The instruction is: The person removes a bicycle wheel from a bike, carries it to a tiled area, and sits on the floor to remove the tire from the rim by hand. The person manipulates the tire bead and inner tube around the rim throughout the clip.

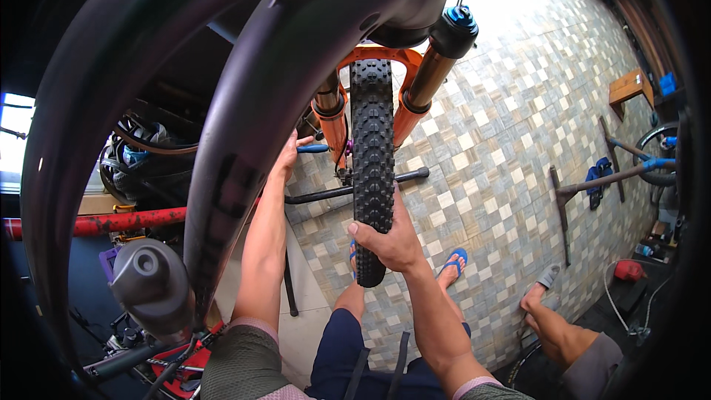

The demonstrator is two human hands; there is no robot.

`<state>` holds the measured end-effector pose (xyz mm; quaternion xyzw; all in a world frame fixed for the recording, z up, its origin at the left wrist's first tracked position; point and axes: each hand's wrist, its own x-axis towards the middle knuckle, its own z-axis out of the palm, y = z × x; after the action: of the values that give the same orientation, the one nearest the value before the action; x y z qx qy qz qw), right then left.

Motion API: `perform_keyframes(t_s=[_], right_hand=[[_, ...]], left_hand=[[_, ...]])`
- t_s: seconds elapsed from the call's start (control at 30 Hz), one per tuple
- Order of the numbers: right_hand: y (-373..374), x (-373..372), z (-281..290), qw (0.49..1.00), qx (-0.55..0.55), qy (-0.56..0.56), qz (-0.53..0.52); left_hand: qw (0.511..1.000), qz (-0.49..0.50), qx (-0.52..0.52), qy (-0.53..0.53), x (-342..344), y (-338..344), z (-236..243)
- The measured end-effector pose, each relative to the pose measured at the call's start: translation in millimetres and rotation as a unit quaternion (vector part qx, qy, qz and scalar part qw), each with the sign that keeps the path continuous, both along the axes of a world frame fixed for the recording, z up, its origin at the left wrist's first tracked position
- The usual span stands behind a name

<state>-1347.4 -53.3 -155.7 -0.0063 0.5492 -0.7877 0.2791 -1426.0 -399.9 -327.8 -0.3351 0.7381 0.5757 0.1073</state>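
A mountain bike's front wheel with a knobbly black tire (372,133) stands upright in front of me, between the legs of an orange suspension fork (407,115). My right hand (396,241) is closed round the near part of the tire, thumb across the tread; the other fingers are hidden behind it. My left hand (287,154) is left of the fork, partly covered by the dark bike frame (259,96). From it a slim blue-handled tool (314,149) points toward the wheel hub. The tool's exact kind does not show.
A black stand leg (326,194) runs behind the wheel. A grey bottle (150,281) and a red tube (141,220) are at left. Another person's leg (559,322) shows at lower right. Further right stand a metal stand (600,181) and a wooden stool (631,89).
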Motion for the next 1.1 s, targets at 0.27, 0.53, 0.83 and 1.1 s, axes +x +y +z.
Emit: perform_keyframes(t_s=[0.27, 0.53, 0.83, 1.1], right_hand=[[17, -11, 1, 1.0, -0.001, -0.027, -0.009], [7, -5, -3, 0.999, -0.022, -0.034, -0.035], [-1, -9, 15, 0.999, -0.002, 0.006, -0.045], [-6, -18, 14, 0.997, -0.003, 0.029, -0.067]], left_hand=[[0.989, -0.107, 0.087, -0.043, -6, 7, 24], [0.851, -0.401, -0.335, 0.047, -28, 62, 16], [0.742, -0.472, -0.465, 0.103, -15, 54, -6], [0.684, -0.433, -0.58, 0.094, 11, -6, 3]])
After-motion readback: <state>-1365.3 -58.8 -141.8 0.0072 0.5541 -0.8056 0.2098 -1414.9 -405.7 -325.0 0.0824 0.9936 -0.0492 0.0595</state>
